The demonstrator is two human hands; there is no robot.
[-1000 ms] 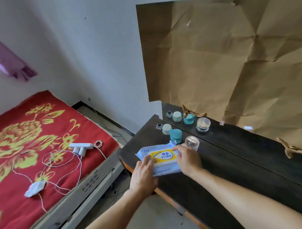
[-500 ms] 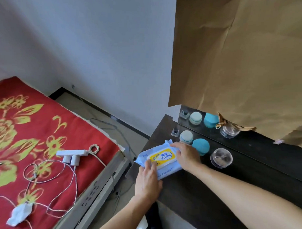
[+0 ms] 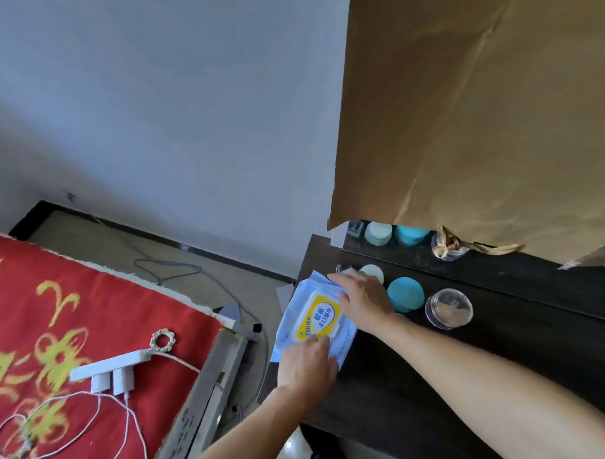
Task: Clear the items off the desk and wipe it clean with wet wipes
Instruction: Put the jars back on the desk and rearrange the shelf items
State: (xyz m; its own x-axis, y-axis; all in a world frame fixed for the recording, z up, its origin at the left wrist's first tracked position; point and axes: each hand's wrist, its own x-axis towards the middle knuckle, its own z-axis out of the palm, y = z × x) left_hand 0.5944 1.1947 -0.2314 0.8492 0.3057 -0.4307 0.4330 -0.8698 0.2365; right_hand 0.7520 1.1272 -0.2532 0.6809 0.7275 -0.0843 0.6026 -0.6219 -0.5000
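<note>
A light-blue pack of wet wipes (image 3: 306, 318) with a yellow label lies flat at the left end of the dark desk (image 3: 504, 356). My left hand (image 3: 307, 364) presses on the pack's near end, fingertips at the edge of the yellow lid. My right hand (image 3: 363, 297) rests on its far right side. Just right of the pack stand a white-lidded jar (image 3: 373, 273), a teal-lidded jar (image 3: 405, 294) and a clear round jar (image 3: 449, 307). A tiny clear container (image 3: 342, 268) peeks out behind my right fingers.
Brown paper (image 3: 479, 113) covers a mirror at the back, which reflects the jars. A gold ornament (image 3: 466, 246) sits at its base. Left of the desk is a bed with a red flowered cover (image 3: 75, 340), a white power strip (image 3: 110, 364) and cables. Cords lie on the floor between.
The camera has tilted and swung right, so the desk now sits lower right. Both hands stay on the wipes pack; my left fingers have crept up to the lid's edge.
</note>
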